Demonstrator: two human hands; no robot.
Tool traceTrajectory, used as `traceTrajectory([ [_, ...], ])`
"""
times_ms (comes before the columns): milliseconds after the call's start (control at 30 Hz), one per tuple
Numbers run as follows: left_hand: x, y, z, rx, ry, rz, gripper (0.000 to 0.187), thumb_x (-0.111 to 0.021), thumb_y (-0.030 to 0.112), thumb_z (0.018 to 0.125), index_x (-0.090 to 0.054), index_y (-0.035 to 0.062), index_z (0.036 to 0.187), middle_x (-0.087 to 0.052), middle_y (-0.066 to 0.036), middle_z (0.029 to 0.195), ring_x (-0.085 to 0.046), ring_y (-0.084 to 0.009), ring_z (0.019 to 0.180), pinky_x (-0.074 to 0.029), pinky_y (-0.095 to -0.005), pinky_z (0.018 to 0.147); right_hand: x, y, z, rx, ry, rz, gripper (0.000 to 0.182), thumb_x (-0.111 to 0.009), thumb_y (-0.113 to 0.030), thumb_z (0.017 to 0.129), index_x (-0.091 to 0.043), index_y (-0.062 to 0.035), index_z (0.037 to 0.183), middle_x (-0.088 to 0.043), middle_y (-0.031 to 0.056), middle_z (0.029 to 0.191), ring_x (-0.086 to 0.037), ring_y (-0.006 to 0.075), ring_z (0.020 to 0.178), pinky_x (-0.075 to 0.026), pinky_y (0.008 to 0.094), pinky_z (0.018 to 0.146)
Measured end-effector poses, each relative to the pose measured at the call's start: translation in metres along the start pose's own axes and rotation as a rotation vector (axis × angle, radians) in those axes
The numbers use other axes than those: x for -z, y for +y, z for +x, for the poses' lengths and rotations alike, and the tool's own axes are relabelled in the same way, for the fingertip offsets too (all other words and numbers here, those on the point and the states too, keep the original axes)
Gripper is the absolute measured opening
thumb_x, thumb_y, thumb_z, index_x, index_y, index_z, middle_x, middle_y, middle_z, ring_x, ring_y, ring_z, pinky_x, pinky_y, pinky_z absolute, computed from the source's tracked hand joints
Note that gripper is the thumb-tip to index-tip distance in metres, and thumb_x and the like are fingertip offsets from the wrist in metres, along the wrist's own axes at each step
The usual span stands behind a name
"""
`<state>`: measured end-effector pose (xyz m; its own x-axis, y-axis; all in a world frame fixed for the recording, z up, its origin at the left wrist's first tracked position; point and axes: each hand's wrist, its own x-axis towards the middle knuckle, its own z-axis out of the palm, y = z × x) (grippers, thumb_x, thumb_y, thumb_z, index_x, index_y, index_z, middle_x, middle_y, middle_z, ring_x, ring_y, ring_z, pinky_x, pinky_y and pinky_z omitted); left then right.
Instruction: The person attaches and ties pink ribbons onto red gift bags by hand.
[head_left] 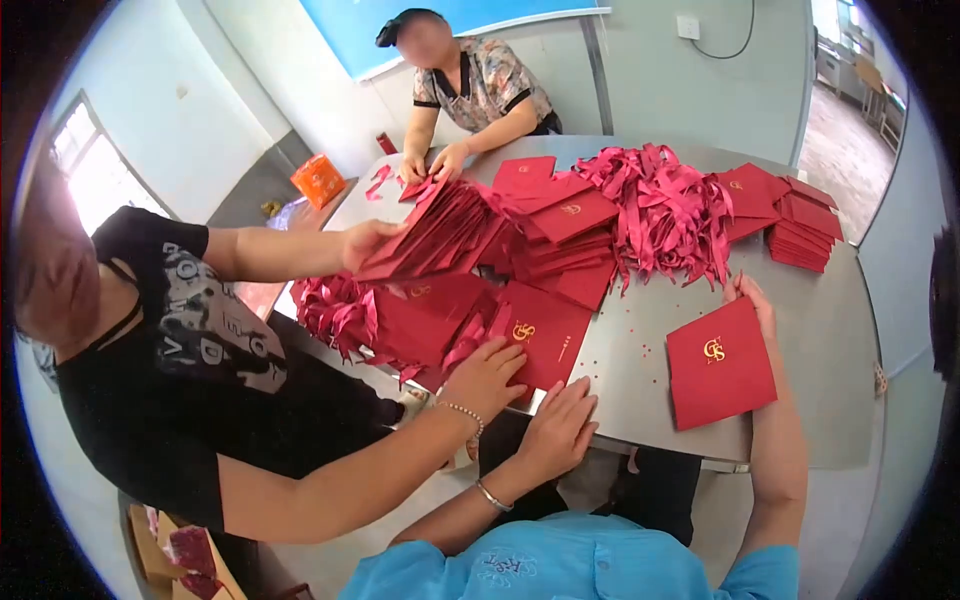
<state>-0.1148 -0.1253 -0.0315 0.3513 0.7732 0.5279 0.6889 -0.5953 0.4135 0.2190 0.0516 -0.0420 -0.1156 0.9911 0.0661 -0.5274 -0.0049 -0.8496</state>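
Observation:
My right hand grips the upper right edge of a flat red paper bag with a gold logo on its face. The bag is at the right part of the table, its lower edge near the table's front. My left hand rests at the front edge of the table, fingers stretched out and holding nothing. Just beyond it lies another red bag with a gold logo, on which a co-worker's hand rests.
A heap of pink-red ribbons and stacked red bags cover the grey table. At left, a co-worker in black holds a fanned bundle of bags. Another person sits across, hands on ribbon. Tiny red bits dot the tabletop. An orange bag stands behind.

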Motion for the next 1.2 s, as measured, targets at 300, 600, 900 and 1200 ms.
traceTrajectory([
  [300, -0.017, -0.003, 0.002, -0.061, 0.019, 0.055, 0.033, -0.064, 0.004, 0.076, -0.057, -0.0041, 0.107, -0.054, -0.024, 0.122, -0.051, -0.0390, 0.115, -0.039, -0.0488, 0.100, -0.002, 0.000, 0.000, 0.030, -0.023, -0.091, 0.023, -0.046, -0.028, 0.099, -0.047, -0.0114, 0.083, -0.045, -0.0012, 0.067, -0.039, 0.0076, 0.055, -0.032, 0.0224, 0.049],
  [600, -0.019, -0.003, -0.002, -0.063, 0.043, 0.121, 0.027, -0.062, 0.004, 0.079, -0.060, -0.0011, 0.105, -0.057, -0.019, 0.124, -0.049, -0.0353, 0.123, -0.028, -0.0534, 0.107, -0.004, -0.003, -0.001, 0.023, -0.042, -0.095, 0.026, -0.043, -0.027, 0.100, -0.051, -0.0074, 0.085, -0.050, -0.0004, 0.068, -0.045, 0.0065, 0.055, -0.036, 0.0207, 0.051],
  [900, -0.008, 0.000, -0.026, -0.184, -0.049, 0.036, 0.030, -0.064, 0.001, 0.076, -0.062, 0.0027, 0.106, -0.056, -0.016, 0.130, -0.048, -0.0319, 0.127, -0.023, -0.0500, 0.111, -0.006, -0.005, -0.003, 0.001, -0.057, -0.035, 0.025, -0.043, -0.026, 0.100, -0.050, -0.0080, 0.084, -0.049, -0.0009, 0.068, -0.045, 0.0066, 0.057, -0.035, 0.0208, 0.051],
  [1200, 0.016, -0.011, -0.065, -0.047, -0.049, 0.111, 0.035, -0.064, 0.004, 0.075, -0.059, 0.0047, 0.109, -0.053, -0.020, 0.132, -0.045, -0.0352, 0.129, -0.021, -0.0502, 0.111, -0.005, -0.004, -0.004, 0.004, -0.082, -0.031, 0.024, -0.044, -0.027, 0.099, -0.049, -0.0086, 0.086, -0.049, -0.0008, 0.071, -0.045, 0.0067, 0.057, -0.036, 0.0211, 0.052],
])
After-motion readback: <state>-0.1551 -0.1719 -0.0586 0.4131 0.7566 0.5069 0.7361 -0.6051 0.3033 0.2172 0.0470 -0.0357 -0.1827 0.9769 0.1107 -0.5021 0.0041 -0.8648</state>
